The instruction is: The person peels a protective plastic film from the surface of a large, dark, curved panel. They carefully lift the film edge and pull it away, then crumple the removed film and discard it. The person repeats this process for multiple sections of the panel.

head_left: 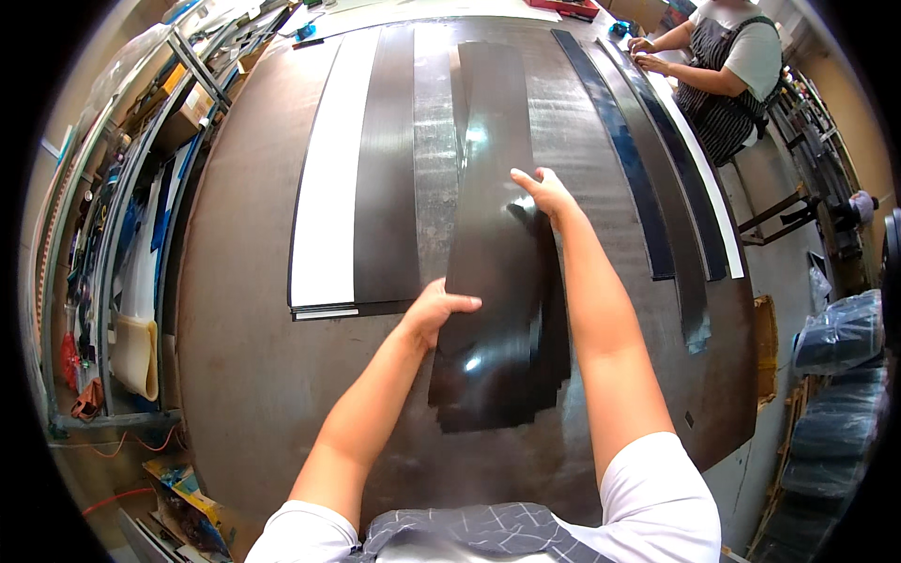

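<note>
A stack of long, dark, glossy strips (497, 253) lies lengthwise in front of me, its near ends fanned unevenly. What the strips are made of I cannot tell. My left hand (439, 310) grips their left edge, thumb flat on top and fingers hidden underneath. Farther up on the right edge, my right hand (546, 195) holds the stack, its thumb over the top sheet. Just left of the stack lies a pile with a dark strip (387, 188) and a white strip (328, 188) side by side on top.
Beneath everything spreads a large brown worktable (244, 375). Long dark-blue strips (619, 150) and a narrow dark strip (662, 169) lie toward its right side. A co-worker (727, 70) in a striped apron handles something at the far right edge. Left stands a cluttered rack (108, 366); plastic-wrapped rolls (835, 403) are stacked right.
</note>
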A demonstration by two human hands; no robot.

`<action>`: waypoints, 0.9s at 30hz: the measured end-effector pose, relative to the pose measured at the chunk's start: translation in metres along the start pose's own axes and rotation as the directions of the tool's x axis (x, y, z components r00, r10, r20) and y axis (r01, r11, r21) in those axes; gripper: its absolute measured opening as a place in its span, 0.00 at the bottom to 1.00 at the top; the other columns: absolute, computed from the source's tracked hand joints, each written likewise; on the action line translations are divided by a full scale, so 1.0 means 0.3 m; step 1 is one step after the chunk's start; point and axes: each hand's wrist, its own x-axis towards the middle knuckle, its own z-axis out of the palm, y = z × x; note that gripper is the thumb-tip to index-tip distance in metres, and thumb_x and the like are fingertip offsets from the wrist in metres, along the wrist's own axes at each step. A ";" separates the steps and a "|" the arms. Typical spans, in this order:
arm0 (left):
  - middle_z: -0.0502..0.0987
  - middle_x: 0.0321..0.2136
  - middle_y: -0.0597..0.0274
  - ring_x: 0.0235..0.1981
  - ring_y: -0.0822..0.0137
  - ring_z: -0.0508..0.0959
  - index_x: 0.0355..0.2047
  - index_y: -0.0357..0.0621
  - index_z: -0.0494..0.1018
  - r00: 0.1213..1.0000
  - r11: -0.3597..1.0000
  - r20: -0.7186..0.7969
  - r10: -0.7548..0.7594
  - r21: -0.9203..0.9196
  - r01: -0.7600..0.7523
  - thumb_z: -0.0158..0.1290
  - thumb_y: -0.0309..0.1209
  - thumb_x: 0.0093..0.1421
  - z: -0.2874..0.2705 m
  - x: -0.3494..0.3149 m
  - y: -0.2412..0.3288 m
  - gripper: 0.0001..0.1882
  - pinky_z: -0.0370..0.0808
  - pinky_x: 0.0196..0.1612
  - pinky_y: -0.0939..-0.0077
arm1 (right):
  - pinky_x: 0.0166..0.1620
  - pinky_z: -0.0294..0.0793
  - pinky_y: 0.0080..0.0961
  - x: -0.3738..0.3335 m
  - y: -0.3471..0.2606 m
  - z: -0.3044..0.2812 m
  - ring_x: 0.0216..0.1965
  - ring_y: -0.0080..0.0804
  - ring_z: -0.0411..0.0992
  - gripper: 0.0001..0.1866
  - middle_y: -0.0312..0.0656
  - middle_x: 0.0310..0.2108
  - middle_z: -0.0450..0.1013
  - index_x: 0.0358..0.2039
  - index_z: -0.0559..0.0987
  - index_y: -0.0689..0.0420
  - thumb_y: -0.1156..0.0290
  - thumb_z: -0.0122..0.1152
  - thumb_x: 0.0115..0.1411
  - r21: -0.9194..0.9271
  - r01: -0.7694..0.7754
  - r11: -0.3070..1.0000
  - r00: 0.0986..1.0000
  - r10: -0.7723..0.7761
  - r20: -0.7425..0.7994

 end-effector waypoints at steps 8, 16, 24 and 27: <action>0.78 0.45 0.39 0.44 0.51 0.81 0.52 0.29 0.70 0.923 0.834 -0.222 0.315 0.529 -0.157 0.61 0.27 0.54 -0.035 0.237 0.237 0.26 0.79 0.49 0.57 | 0.63 0.64 0.36 -0.449 0.128 -0.192 0.62 0.44 0.67 0.39 0.56 0.61 0.68 0.64 0.66 0.63 0.53 0.66 0.59 -0.043 0.353 0.935 0.928 -0.356 -0.113; 0.72 0.59 0.46 0.64 0.47 0.67 0.55 0.41 0.73 0.666 0.129 0.000 0.746 0.981 -0.145 0.61 0.36 0.56 -0.184 -0.608 -0.137 0.26 0.65 0.65 0.56 | 0.64 0.58 0.54 -1.117 0.900 -0.526 0.65 0.60 0.56 0.39 0.62 0.63 0.59 0.63 0.63 0.65 0.50 0.62 0.62 -0.767 -0.209 0.606 0.691 -0.464 -0.555; 0.56 0.69 0.44 0.72 0.44 0.50 0.63 0.42 0.65 0.258 0.299 -0.531 0.807 0.744 0.597 0.57 0.45 0.61 -0.679 -1.311 -0.632 0.33 0.50 0.70 0.41 | 0.62 0.60 0.59 -1.267 1.140 -0.509 0.69 0.53 0.53 0.47 0.54 0.69 0.56 0.67 0.60 0.62 0.32 0.40 0.65 -0.667 -0.609 0.429 0.638 -0.235 -0.733; 0.48 0.72 0.45 0.74 0.47 0.46 0.70 0.43 0.55 0.428 0.271 -0.528 0.733 0.805 0.529 0.52 0.52 0.64 -0.690 -1.410 -0.714 0.40 0.44 0.72 0.45 | 0.40 0.71 0.58 -1.326 0.768 -0.169 0.47 0.52 0.67 0.27 0.49 0.40 0.68 0.39 0.70 0.62 0.45 0.53 0.64 -0.846 -0.262 0.464 0.702 -0.511 -0.497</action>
